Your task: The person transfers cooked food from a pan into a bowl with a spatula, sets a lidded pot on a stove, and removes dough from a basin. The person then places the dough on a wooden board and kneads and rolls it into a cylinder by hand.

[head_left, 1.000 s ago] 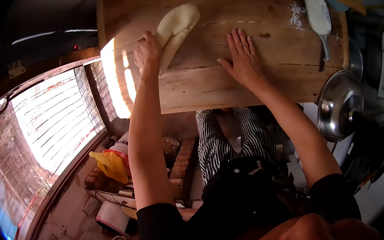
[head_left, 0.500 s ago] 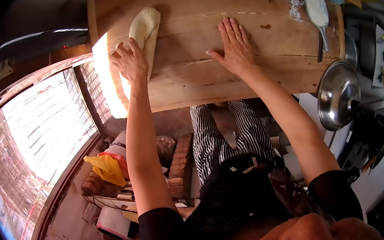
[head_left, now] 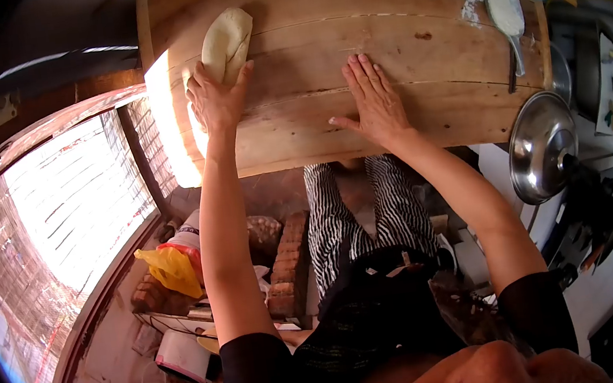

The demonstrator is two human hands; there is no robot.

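A long, pale piece of dough (head_left: 227, 42) lies at the left of the wooden board (head_left: 298, 62), with a fold or seam along its right side. My left hand (head_left: 217, 103) grips its near end, fingers on the left and thumb on the right; the palm hides that end. Flat on the bare wood, my right hand (head_left: 379, 110) has its fingers stretched forward and its thumb out to the side. It holds nothing and is well apart from the dough.
Near the board's right edge lies a flour-covered scoop (head_left: 503, 6) beside a patch of white flour (head_left: 470, 7). A metal lid (head_left: 542, 147) stands just off the right corner. At the left is a bright window (head_left: 78, 204); a yellow bag (head_left: 171, 269) sits below.
My left hand has gone from spread fingers at the dough's left side to gripping its near end. My right hand has slid back toward me along the board.
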